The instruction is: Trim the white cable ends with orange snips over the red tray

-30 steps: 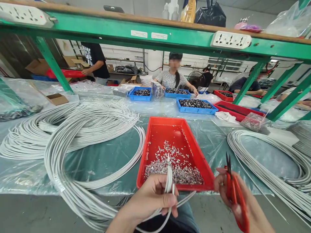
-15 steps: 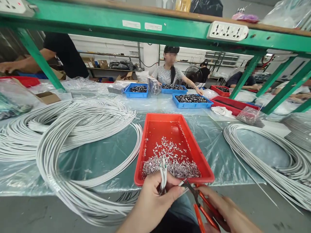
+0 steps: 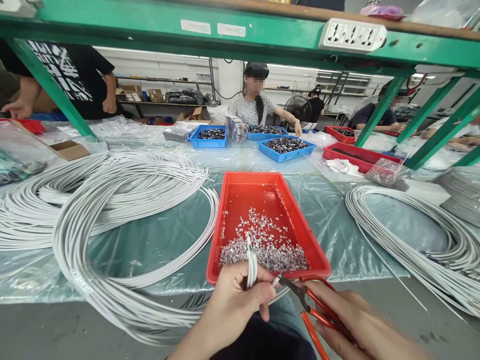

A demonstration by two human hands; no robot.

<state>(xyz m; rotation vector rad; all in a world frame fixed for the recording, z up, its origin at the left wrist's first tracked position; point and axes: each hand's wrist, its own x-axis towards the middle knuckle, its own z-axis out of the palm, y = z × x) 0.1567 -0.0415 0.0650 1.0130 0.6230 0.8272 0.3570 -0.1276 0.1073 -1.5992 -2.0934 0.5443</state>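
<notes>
My left hand (image 3: 238, 302), its fingers closed, grips a few white cables (image 3: 252, 272); their cut ends stick up above my fist. One cable end pokes out to the right between thumb and fingers. My right hand (image 3: 350, 320) is wrapped around red-handled wire cutters (image 3: 302, 295), whose dark jaws lie at that cable end. Both hands are at the near edge of a red tray (image 3: 225, 200). Small silvery and white clippings (image 3: 266, 255) are heaped in the tray's near half and scattered further back.
Large bundles of white cable (image 3: 75, 250) lie at left, one hanging over the table edge. Another coil (image 3: 397, 240) lies at right. Blue trays (image 3: 287, 156) of dark parts stand farther back, near a seated person (image 3: 253, 102). A green frame (image 3: 262, 42) crosses overhead.
The cutters' jaws have shifted slightly left towards the cable end in my left hand. Across the table, one blue tray has moved a little left, and the standing person at left has turned.
</notes>
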